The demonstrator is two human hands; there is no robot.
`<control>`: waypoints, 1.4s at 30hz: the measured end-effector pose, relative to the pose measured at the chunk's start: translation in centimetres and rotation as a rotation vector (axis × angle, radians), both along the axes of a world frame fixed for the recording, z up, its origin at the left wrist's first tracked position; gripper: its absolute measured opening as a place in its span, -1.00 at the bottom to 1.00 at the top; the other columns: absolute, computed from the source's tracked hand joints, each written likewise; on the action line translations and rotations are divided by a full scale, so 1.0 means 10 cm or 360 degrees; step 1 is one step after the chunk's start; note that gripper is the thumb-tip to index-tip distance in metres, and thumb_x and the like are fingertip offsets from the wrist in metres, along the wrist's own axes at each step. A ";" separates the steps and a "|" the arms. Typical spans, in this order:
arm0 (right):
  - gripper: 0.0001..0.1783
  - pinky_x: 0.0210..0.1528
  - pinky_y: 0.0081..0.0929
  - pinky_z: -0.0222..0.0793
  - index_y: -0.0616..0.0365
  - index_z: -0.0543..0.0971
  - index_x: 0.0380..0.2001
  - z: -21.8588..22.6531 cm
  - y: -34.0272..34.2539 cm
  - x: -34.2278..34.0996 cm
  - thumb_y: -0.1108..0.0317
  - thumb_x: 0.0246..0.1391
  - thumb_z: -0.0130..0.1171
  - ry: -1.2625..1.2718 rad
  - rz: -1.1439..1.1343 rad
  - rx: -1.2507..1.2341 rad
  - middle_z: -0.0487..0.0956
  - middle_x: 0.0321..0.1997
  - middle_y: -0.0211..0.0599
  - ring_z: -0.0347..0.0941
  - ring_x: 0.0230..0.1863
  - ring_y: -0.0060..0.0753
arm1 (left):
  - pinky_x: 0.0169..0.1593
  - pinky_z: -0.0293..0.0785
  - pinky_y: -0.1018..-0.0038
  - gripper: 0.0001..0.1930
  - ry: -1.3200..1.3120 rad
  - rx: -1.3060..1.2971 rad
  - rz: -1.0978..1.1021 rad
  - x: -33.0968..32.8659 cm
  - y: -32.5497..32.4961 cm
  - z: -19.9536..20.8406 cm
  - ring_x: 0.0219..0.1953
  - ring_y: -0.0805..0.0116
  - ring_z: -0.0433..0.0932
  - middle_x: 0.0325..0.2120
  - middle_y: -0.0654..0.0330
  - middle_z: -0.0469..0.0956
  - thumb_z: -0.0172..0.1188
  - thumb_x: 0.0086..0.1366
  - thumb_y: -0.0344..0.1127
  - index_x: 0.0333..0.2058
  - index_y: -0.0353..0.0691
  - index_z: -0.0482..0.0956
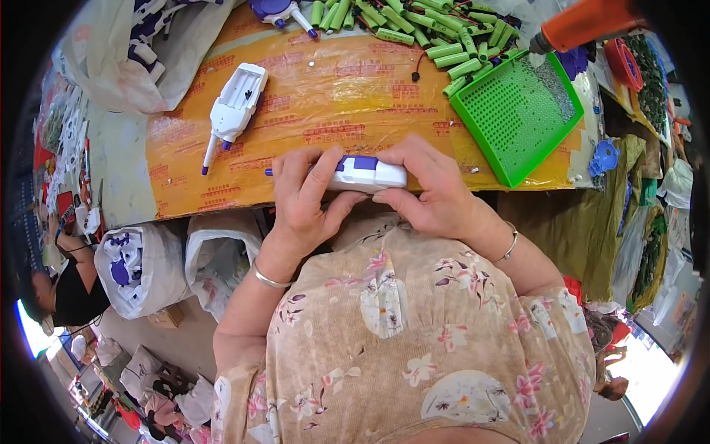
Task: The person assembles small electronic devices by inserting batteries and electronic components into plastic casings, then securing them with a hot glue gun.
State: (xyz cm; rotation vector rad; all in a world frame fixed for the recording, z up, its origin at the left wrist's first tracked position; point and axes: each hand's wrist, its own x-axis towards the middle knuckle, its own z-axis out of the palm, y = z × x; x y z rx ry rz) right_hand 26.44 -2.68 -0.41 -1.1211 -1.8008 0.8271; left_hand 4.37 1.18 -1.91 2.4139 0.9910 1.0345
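Observation:
Both my hands grip one white and purple plastic toy body (367, 174) just above the near edge of the orange-covered table (318, 96). My left hand (303, 196) wraps its left end, where a thin purple tip pokes out past the fingers. Pressing down on the right end is my right hand (429, 185). A second white toy half-shell (235, 103) with a purple tip lies open on the table, up and to the left of my hands.
A heap of green cylindrical batteries (421, 29) lies at the far edge beside a green perforated tray (518, 111). An orange tool (584, 22) hangs at top right. Bags of white and purple parts (137, 266) stand below the table at left. Another person (59, 288) sits at far left.

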 end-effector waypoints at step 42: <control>-0.77 -0.04 -0.24 0.43 0.04 0.65 -0.24 0.04 2.05 0.20 0.46 -0.02 0.18 -0.1477 -0.0383 0.0695 0.57 -0.20 -0.21 0.45 -0.03 -0.06 | 0.17 0.35 0.16 -0.27 0.0299 -0.0359 -0.0132 -0.17 0.18 0.12 0.07 -0.09 0.41 -0.01 -0.07 0.47 0.48 -0.15 -0.32 0.09 -0.30 0.45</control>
